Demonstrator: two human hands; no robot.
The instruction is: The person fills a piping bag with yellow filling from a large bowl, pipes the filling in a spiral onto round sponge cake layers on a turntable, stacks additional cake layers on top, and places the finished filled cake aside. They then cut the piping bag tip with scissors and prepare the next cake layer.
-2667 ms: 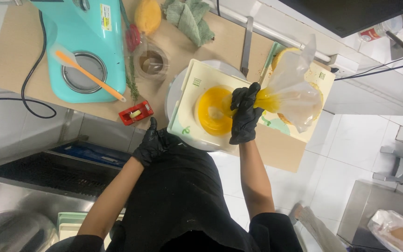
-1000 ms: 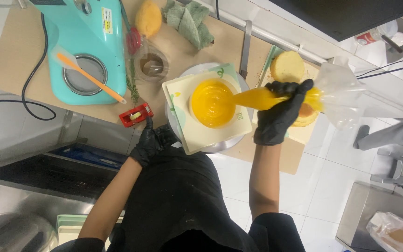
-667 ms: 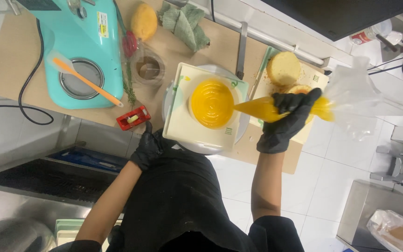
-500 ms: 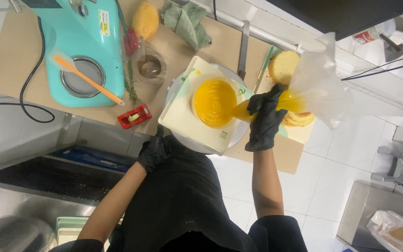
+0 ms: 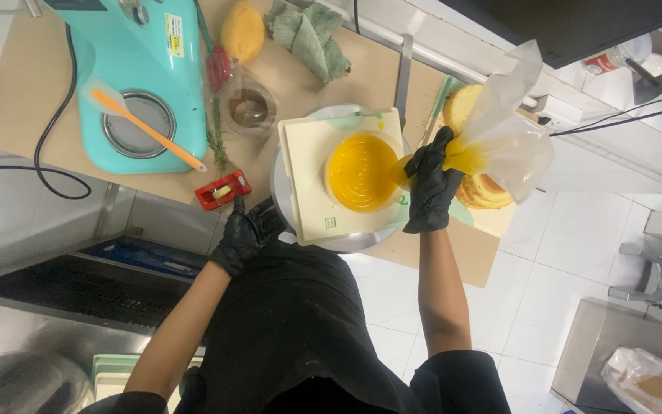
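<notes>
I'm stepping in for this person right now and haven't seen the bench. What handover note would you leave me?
Right hand: gloved, gripping the neck of a clear piping bag of yellow cream, tip at the edge of the yellow-coated round cake.
Left hand: gloved, at the near rim of the metal turntable, holding nothing that shows.
The cake sits on a cream square board on the turntable.
Done: top of the cake covered in yellow.
Left, judging by the view: plain sponge layers lie behind the bag, uncoated; the bag still holds cream.
</notes>
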